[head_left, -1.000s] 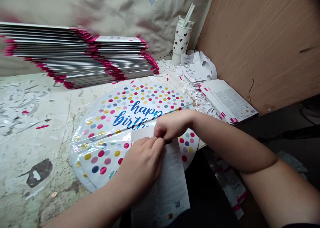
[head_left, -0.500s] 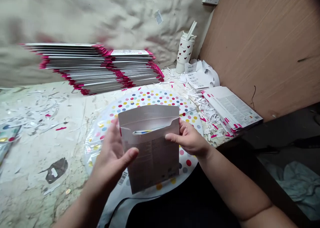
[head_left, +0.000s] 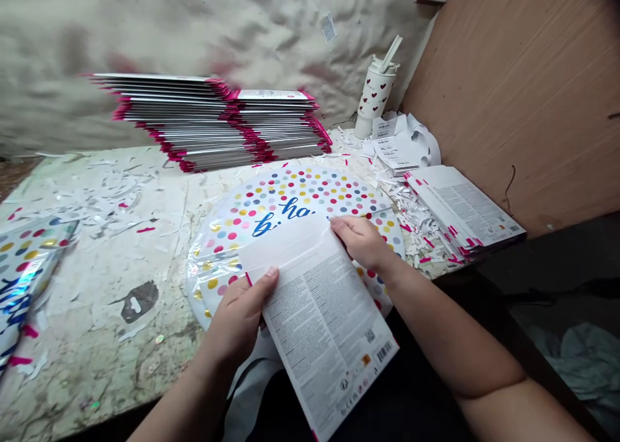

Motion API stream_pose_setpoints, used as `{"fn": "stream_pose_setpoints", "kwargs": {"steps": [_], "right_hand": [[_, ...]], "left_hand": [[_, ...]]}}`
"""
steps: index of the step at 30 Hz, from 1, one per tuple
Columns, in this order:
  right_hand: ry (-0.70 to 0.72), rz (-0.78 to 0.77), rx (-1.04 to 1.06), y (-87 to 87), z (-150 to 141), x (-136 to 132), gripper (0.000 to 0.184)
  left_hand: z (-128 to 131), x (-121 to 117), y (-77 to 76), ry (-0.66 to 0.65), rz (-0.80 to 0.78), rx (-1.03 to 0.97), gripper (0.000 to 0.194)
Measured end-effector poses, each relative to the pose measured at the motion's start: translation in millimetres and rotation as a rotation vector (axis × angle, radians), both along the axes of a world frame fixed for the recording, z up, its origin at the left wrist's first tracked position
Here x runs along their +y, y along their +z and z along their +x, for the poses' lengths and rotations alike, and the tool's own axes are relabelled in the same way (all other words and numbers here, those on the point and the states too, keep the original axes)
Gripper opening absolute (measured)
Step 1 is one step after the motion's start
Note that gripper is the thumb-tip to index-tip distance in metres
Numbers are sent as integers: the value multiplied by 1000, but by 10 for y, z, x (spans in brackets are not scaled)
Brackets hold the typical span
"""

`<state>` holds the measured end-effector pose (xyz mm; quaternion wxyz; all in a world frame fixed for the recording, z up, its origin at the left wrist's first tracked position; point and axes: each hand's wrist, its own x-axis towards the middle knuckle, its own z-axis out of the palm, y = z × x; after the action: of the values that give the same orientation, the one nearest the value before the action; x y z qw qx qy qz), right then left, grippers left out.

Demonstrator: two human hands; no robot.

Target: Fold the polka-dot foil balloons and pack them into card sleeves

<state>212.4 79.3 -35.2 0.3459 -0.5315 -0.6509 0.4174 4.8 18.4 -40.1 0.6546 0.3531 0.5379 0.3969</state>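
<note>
A white cardboard envelope (head_left: 324, 319) with printed text and a barcode is tilted between my hands over the table's front edge. My left hand (head_left: 247, 306) grips its left side, thumb on the printed face. At its upper right edge, my right hand (head_left: 361, 238) pinches the card near the flap (head_left: 285, 245), fingers partly behind it. What lies inside the envelope is hidden. Under and behind it a round foil balloon (head_left: 232, 209) with coloured dots and blue lettering lies flat on the table.
Stacked pink-edged envelopes (head_left: 213, 122) stand at the back. On the right are a heart-patterned tumbler (head_left: 375, 96), a label roll (head_left: 402, 148) and more printed envelopes (head_left: 469, 203). Paper scraps (head_left: 97, 199) litter the table; another dotted foil balloon (head_left: 29, 261) lies at far left.
The envelope has tipped back and lowered toward me, its printed face now showing. Its open mouth is no longer visible. My left hand has closed on its side; my right hand has moved up.
</note>
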Motion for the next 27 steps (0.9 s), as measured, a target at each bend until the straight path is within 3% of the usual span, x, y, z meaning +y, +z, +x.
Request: {"fn": "stream_pose_setpoints", "kwargs": {"steps": [2, 4, 6, 8, 15, 23, 27], "right_hand": [[-4, 273, -265, 3, -68, -77, 25], [178, 480, -422, 2, -171, -216, 16], [371, 557, -514, 5, -279, -344, 17], [428, 560, -565, 20, -365, -406, 18], [370, 576, -616, 119, -497, -324, 18], [349, 515, -521, 72, -483, -306, 16], [308, 662, -676, 79, -505, -286, 14]], "left_hand": [[-5, -60, -67, -1, -78, -2, 32], [1, -125, -108, -36, -75, 2, 34], [14, -171, -111, -90, -19, 22, 34], [27, -185, -80, -108, 25, 61, 33], [53, -108, 77, -142, 162, 192, 40], [69, -62, 38, -185, 106, 168, 45], [94, -49, 95, -196, 122, 161, 45]]}}
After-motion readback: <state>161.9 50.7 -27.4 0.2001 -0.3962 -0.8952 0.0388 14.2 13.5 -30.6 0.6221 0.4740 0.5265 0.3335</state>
